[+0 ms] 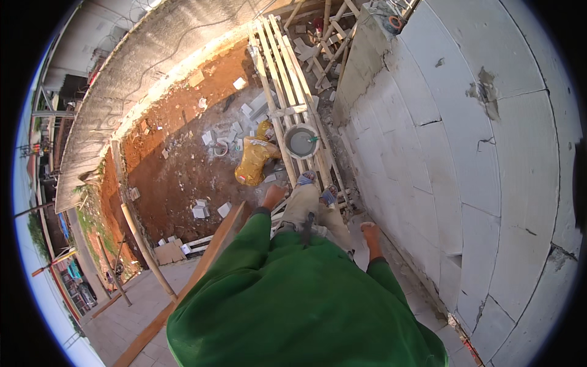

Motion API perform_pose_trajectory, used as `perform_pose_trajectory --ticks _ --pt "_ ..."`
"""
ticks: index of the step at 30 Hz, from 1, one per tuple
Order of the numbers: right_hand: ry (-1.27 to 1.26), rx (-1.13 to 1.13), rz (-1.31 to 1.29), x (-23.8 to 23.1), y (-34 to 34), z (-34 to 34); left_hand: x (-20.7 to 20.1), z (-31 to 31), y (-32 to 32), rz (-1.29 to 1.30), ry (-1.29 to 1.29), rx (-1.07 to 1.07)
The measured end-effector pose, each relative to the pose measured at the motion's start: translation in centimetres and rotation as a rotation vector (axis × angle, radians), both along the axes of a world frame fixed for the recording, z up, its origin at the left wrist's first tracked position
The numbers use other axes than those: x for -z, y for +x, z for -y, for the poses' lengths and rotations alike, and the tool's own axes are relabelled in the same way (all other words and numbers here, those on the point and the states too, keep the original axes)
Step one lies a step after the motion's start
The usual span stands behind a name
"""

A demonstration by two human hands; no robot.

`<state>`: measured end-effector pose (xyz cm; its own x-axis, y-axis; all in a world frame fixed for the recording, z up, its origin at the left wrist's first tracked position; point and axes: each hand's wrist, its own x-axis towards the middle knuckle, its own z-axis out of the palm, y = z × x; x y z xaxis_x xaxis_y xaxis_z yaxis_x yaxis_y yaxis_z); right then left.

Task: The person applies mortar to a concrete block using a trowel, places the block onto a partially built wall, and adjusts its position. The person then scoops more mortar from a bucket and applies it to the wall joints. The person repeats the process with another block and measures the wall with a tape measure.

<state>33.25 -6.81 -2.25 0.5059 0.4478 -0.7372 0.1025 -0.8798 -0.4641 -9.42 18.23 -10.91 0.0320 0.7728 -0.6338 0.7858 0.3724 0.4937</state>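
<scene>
My left hand (274,196) hangs just beyond the upper end of a brown timber beam (229,229), its fingers curled in and nothing visible in them. On the other side, my right hand (370,232) is loosely closed beside my leg, near the block wall (422,177), and holds nothing I can see. Ahead of my feet stands a round bucket (301,142) of grey wet mix, with a green-handled tool (312,139) at its right side. The bucket rests on a narrow walkway of pale poles (275,67), where my feet also stand.
Below on the left, a person in a yellow shirt (255,162) bends beside the walkway. White block pieces (200,210) lie scattered on the reddish soil (165,171). A curved concrete wall (140,67) bounds the far left. Crossed poles (333,43) stand at the far end.
</scene>
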Motion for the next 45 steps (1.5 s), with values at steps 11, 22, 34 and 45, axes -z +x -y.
perform_pose_trajectory --ticks 11,22,34,45 --pt "-0.363 -0.393 0.009 5.8 -9.4 -5.3 21.6 -3.9 1.8 0.147 -0.387 -0.340" --pt "-0.346 -0.391 0.212 7.9 -13.7 -10.7 38.1 -17.2 7.5 0.391 -0.414 -0.992" --pt "-0.387 -0.305 0.129 7.4 -15.4 -9.8 27.1 -16.9 10.8 0.252 -0.088 -0.573" --pt "0.192 -0.517 0.539 -15.9 -4.0 -19.5 -20.1 -6.2 12.4 0.680 -0.095 -0.311"
